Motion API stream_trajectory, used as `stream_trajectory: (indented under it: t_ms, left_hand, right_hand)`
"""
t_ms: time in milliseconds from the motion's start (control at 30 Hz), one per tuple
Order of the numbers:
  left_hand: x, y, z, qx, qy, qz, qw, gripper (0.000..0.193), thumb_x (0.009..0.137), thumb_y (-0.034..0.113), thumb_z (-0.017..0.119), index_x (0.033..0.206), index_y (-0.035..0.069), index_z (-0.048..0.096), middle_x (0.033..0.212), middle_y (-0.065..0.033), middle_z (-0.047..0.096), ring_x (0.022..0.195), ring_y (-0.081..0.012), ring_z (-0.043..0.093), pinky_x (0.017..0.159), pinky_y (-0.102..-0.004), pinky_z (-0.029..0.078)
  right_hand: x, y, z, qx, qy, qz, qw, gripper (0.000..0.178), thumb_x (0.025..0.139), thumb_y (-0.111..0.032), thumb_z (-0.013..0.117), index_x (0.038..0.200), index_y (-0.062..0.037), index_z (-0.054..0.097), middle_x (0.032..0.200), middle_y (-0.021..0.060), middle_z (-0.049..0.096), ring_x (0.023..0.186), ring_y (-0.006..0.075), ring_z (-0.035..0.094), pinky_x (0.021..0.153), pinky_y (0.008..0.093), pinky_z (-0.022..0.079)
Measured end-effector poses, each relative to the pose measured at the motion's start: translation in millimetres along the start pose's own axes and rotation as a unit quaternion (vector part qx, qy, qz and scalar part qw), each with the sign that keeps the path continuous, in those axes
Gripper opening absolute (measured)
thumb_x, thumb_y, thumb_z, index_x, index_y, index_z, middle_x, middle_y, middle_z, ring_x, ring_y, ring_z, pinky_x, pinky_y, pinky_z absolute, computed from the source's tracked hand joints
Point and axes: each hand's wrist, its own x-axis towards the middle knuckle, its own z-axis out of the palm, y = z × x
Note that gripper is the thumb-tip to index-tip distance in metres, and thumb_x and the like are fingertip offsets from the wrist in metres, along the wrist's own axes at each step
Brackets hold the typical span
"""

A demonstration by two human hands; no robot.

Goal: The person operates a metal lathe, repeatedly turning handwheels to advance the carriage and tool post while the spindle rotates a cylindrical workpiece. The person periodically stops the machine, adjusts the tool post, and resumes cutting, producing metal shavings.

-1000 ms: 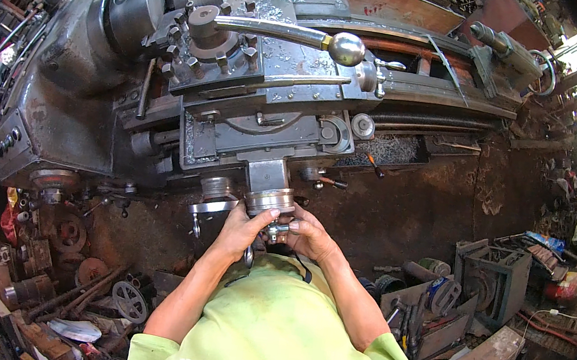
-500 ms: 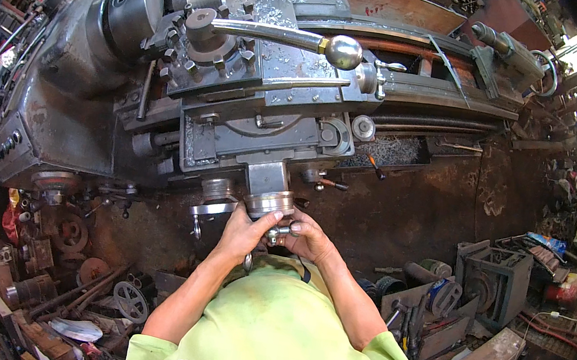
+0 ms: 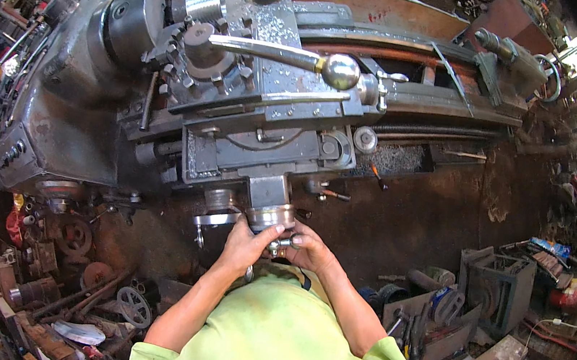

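Both my hands are at the cross-slide handle of a metal lathe, just in front of its round dial collar. My left hand is closed at the left side of the handle, its thumb lying against the lower edge of the collar. On the right, my right hand curls around the handle's other end with bent fingers. Parts of the handle are hidden by the fingers. Above stands the tool post with its long ball-ended lever. A ridged metal workpiece sits beside the chuck.
Left of my hands is a carriage handwheel. The tailstock stands at the far right of the lathe bed. Metal chips lie on the carriage and in the tray. Scrap parts and a spoked wheel crowd the lower left; a metal frame stands right.
The whole view has shifted slightly, so the lathe appears a little lower and to the right. Both hands stay on the handle, with little visible change in grip.
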Motion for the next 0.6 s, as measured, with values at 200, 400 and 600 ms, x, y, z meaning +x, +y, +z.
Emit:
stream_trajectory:
  t_ms: [200,400,600]
  left_hand:
    - [-2.7,2.6,-0.7,0.088,0.025,0.031,0.995,0.062,0.079,0.043,0.079,0.120,0.000,0.063,0.115,-0.0197,0.069,0.109,-0.0298,0.066,0.095,-0.0400,0.049]
    - [-12.7,10.8,-14.7,0.043,-0.011,-0.032,0.998,0.073,0.087,0.042,0.073,0.134,-0.007,0.047,0.127,-0.0189,0.060,0.116,-0.0263,0.058,0.100,-0.0373,0.045]
    - [-40.6,-21.7,-75.8,-0.045,-0.044,-0.212,0.975,0.062,0.096,0.041,0.062,0.141,0.001,0.049,0.131,-0.0083,0.060,0.113,-0.0181,0.059,0.089,-0.0325,0.047]
  right_hand:
    - [-4.4,-0.8,1.4,-0.043,0.058,0.010,0.997,0.076,0.077,-0.032,0.075,0.139,-0.0040,0.042,0.126,0.0140,0.055,0.114,0.0291,0.057,0.095,0.0481,0.048]
    - [-31.1,-35.9,-52.9,-0.095,0.179,0.066,0.977,0.071,0.092,-0.033,0.066,0.144,0.0037,0.033,0.134,0.0264,0.055,0.120,0.0388,0.057,0.099,0.0534,0.046]
    - [-54.4,-80.8,-173.5,-0.326,0.587,-0.080,0.736,0.067,0.085,-0.019,0.072,0.139,0.0059,0.042,0.098,0.0127,0.064,0.074,0.0193,0.065,0.058,0.0320,0.052]
